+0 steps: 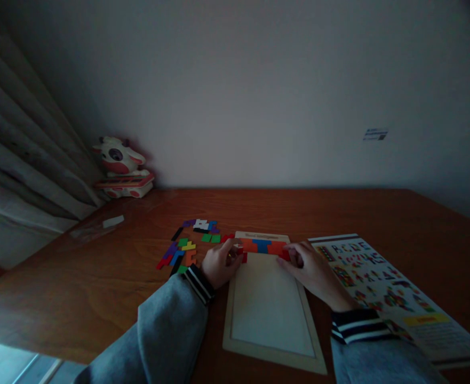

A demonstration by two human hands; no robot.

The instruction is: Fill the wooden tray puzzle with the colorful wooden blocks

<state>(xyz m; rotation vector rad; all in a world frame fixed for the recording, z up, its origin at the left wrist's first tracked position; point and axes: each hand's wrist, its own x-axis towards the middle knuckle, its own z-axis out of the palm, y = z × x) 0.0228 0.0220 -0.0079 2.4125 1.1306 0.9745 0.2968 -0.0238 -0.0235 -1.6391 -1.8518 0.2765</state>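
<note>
At your far left hangs the pale curtain, and just right of it on the wooden table lies a white slip, with a cow-shaped toy standing farther back near the wall. Next come loose coloured pieces, spread flat in two rough groups. Your left hand is at the board's upper left edge, its fingers curled beside a red piece; you can't tell whether they pinch it. The wooden board lies before you, with orange pieces on either side of a blue piece along its top, the area below bare. Your right hand has thumb and finger at another red piece by the right edge; whether they pinch or press is unclear. Beside it lies a printed sheet.
</note>
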